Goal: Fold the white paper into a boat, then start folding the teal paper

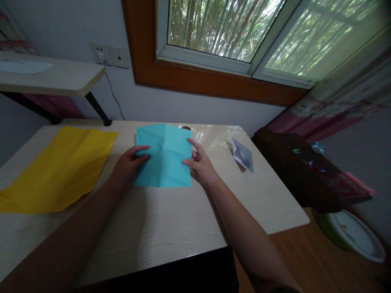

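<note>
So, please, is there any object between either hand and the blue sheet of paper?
Nothing visible stands between them: the left hand and right hand hold the blue sheet directly by its side edges. The yellow sheet lies apart to the left, the folded white paper to the right.

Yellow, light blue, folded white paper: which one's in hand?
The light blue sheet, pinched at its side edges by the left hand and right hand. The yellow sheet and folded white paper lie on the desktop, unheld.

Bare forearms (244,224), black clothing (183,273)
</note>
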A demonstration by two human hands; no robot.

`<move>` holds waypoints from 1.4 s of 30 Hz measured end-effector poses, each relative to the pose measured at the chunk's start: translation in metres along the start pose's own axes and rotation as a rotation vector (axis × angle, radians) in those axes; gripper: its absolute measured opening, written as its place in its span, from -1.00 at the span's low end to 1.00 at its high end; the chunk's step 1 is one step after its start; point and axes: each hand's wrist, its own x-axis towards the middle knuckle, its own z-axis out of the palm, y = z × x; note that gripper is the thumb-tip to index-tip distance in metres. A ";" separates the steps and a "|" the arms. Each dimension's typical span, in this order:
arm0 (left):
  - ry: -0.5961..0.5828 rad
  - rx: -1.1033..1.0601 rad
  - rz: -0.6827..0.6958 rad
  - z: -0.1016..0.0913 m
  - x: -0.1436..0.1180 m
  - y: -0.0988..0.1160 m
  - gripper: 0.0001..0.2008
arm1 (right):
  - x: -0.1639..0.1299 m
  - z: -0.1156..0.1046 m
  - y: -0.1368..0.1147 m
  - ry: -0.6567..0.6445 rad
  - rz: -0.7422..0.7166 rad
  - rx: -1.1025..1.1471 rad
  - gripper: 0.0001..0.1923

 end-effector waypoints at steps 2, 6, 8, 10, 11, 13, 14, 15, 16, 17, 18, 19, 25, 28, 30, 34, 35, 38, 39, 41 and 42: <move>0.064 0.113 0.042 -0.004 0.003 0.000 -0.48 | 0.002 -0.004 0.002 0.034 -0.023 -0.020 -0.18; 0.100 0.201 0.101 -0.007 0.003 0.001 -0.53 | 0.001 -0.006 0.000 0.066 -0.020 -0.120 -0.36; 0.105 0.216 0.114 -0.005 0.002 0.003 -0.54 | 0.001 -0.006 -0.003 0.110 -0.002 -0.170 -0.46; 0.111 0.226 0.120 -0.004 0.000 0.006 -0.57 | 0.001 -0.007 -0.005 0.163 -0.016 -0.195 -0.57; 0.112 0.228 0.121 -0.004 0.000 0.007 -0.58 | 0.001 -0.007 -0.006 0.178 -0.027 -0.206 -0.62; 0.117 0.224 0.128 -0.004 -0.001 0.008 -0.60 | 0.001 -0.009 -0.007 0.186 -0.049 -0.233 -0.70; 0.120 0.217 0.131 -0.005 -0.001 0.008 -0.61 | 0.001 -0.009 -0.007 0.184 -0.058 -0.247 -0.73; 0.127 0.211 0.134 -0.005 -0.001 0.007 -0.61 | 0.001 -0.009 -0.007 0.183 -0.067 -0.261 -0.75; 0.135 0.211 0.138 -0.006 -0.001 0.007 -0.61 | 0.001 -0.010 -0.008 0.185 -0.079 -0.274 -0.78; 0.145 0.217 0.141 -0.006 -0.001 0.007 -0.62 | 0.001 -0.010 -0.008 0.191 -0.094 -0.288 -0.81; 0.153 0.223 0.145 -0.007 -0.001 0.007 -0.62 | 0.001 -0.009 -0.009 0.197 -0.109 -0.302 -0.85; 0.157 0.218 0.149 -0.007 -0.001 0.007 -0.63 | 0.001 -0.009 -0.010 0.204 -0.124 -0.318 -0.88; 0.023 0.196 0.138 -0.005 -0.001 0.005 -0.64 | 0.001 -0.009 -0.012 0.173 -0.209 -0.380 -0.95; -0.014 0.255 0.175 -0.005 0.000 0.003 -0.61 | 0.000 -0.009 -0.011 0.137 -0.222 -0.417 -0.93; -0.020 0.273 0.184 -0.004 0.000 0.002 -0.58 | 0.000 -0.008 -0.009 0.142 -0.242 -0.449 -0.93; 0.000 0.272 0.176 -0.002 -0.001 0.000 -0.58 | -0.001 -0.006 -0.006 0.221 -0.301 -0.533 -0.98; 0.001 0.262 0.180 -0.001 -0.001 0.000 -0.60 | -0.001 -0.005 -0.006 0.228 -0.310 -0.556 -0.98; 0.005 0.246 0.221 0.001 0.000 -0.002 -0.66 | -0.001 -0.004 -0.005 0.176 -0.334 -0.604 -0.97; 0.016 0.250 0.236 0.001 0.000 -0.003 -0.68 | -0.001 -0.003 -0.006 0.143 -0.347 -0.614 -0.96; 0.048 0.256 0.255 0.002 0.001 -0.003 -0.72 | -0.002 -0.002 -0.007 0.079 -0.381 -0.630 -0.95; 0.059 0.251 0.260 0.002 0.001 -0.003 -0.74 | -0.002 -0.001 -0.009 0.056 -0.396 -0.640 -0.95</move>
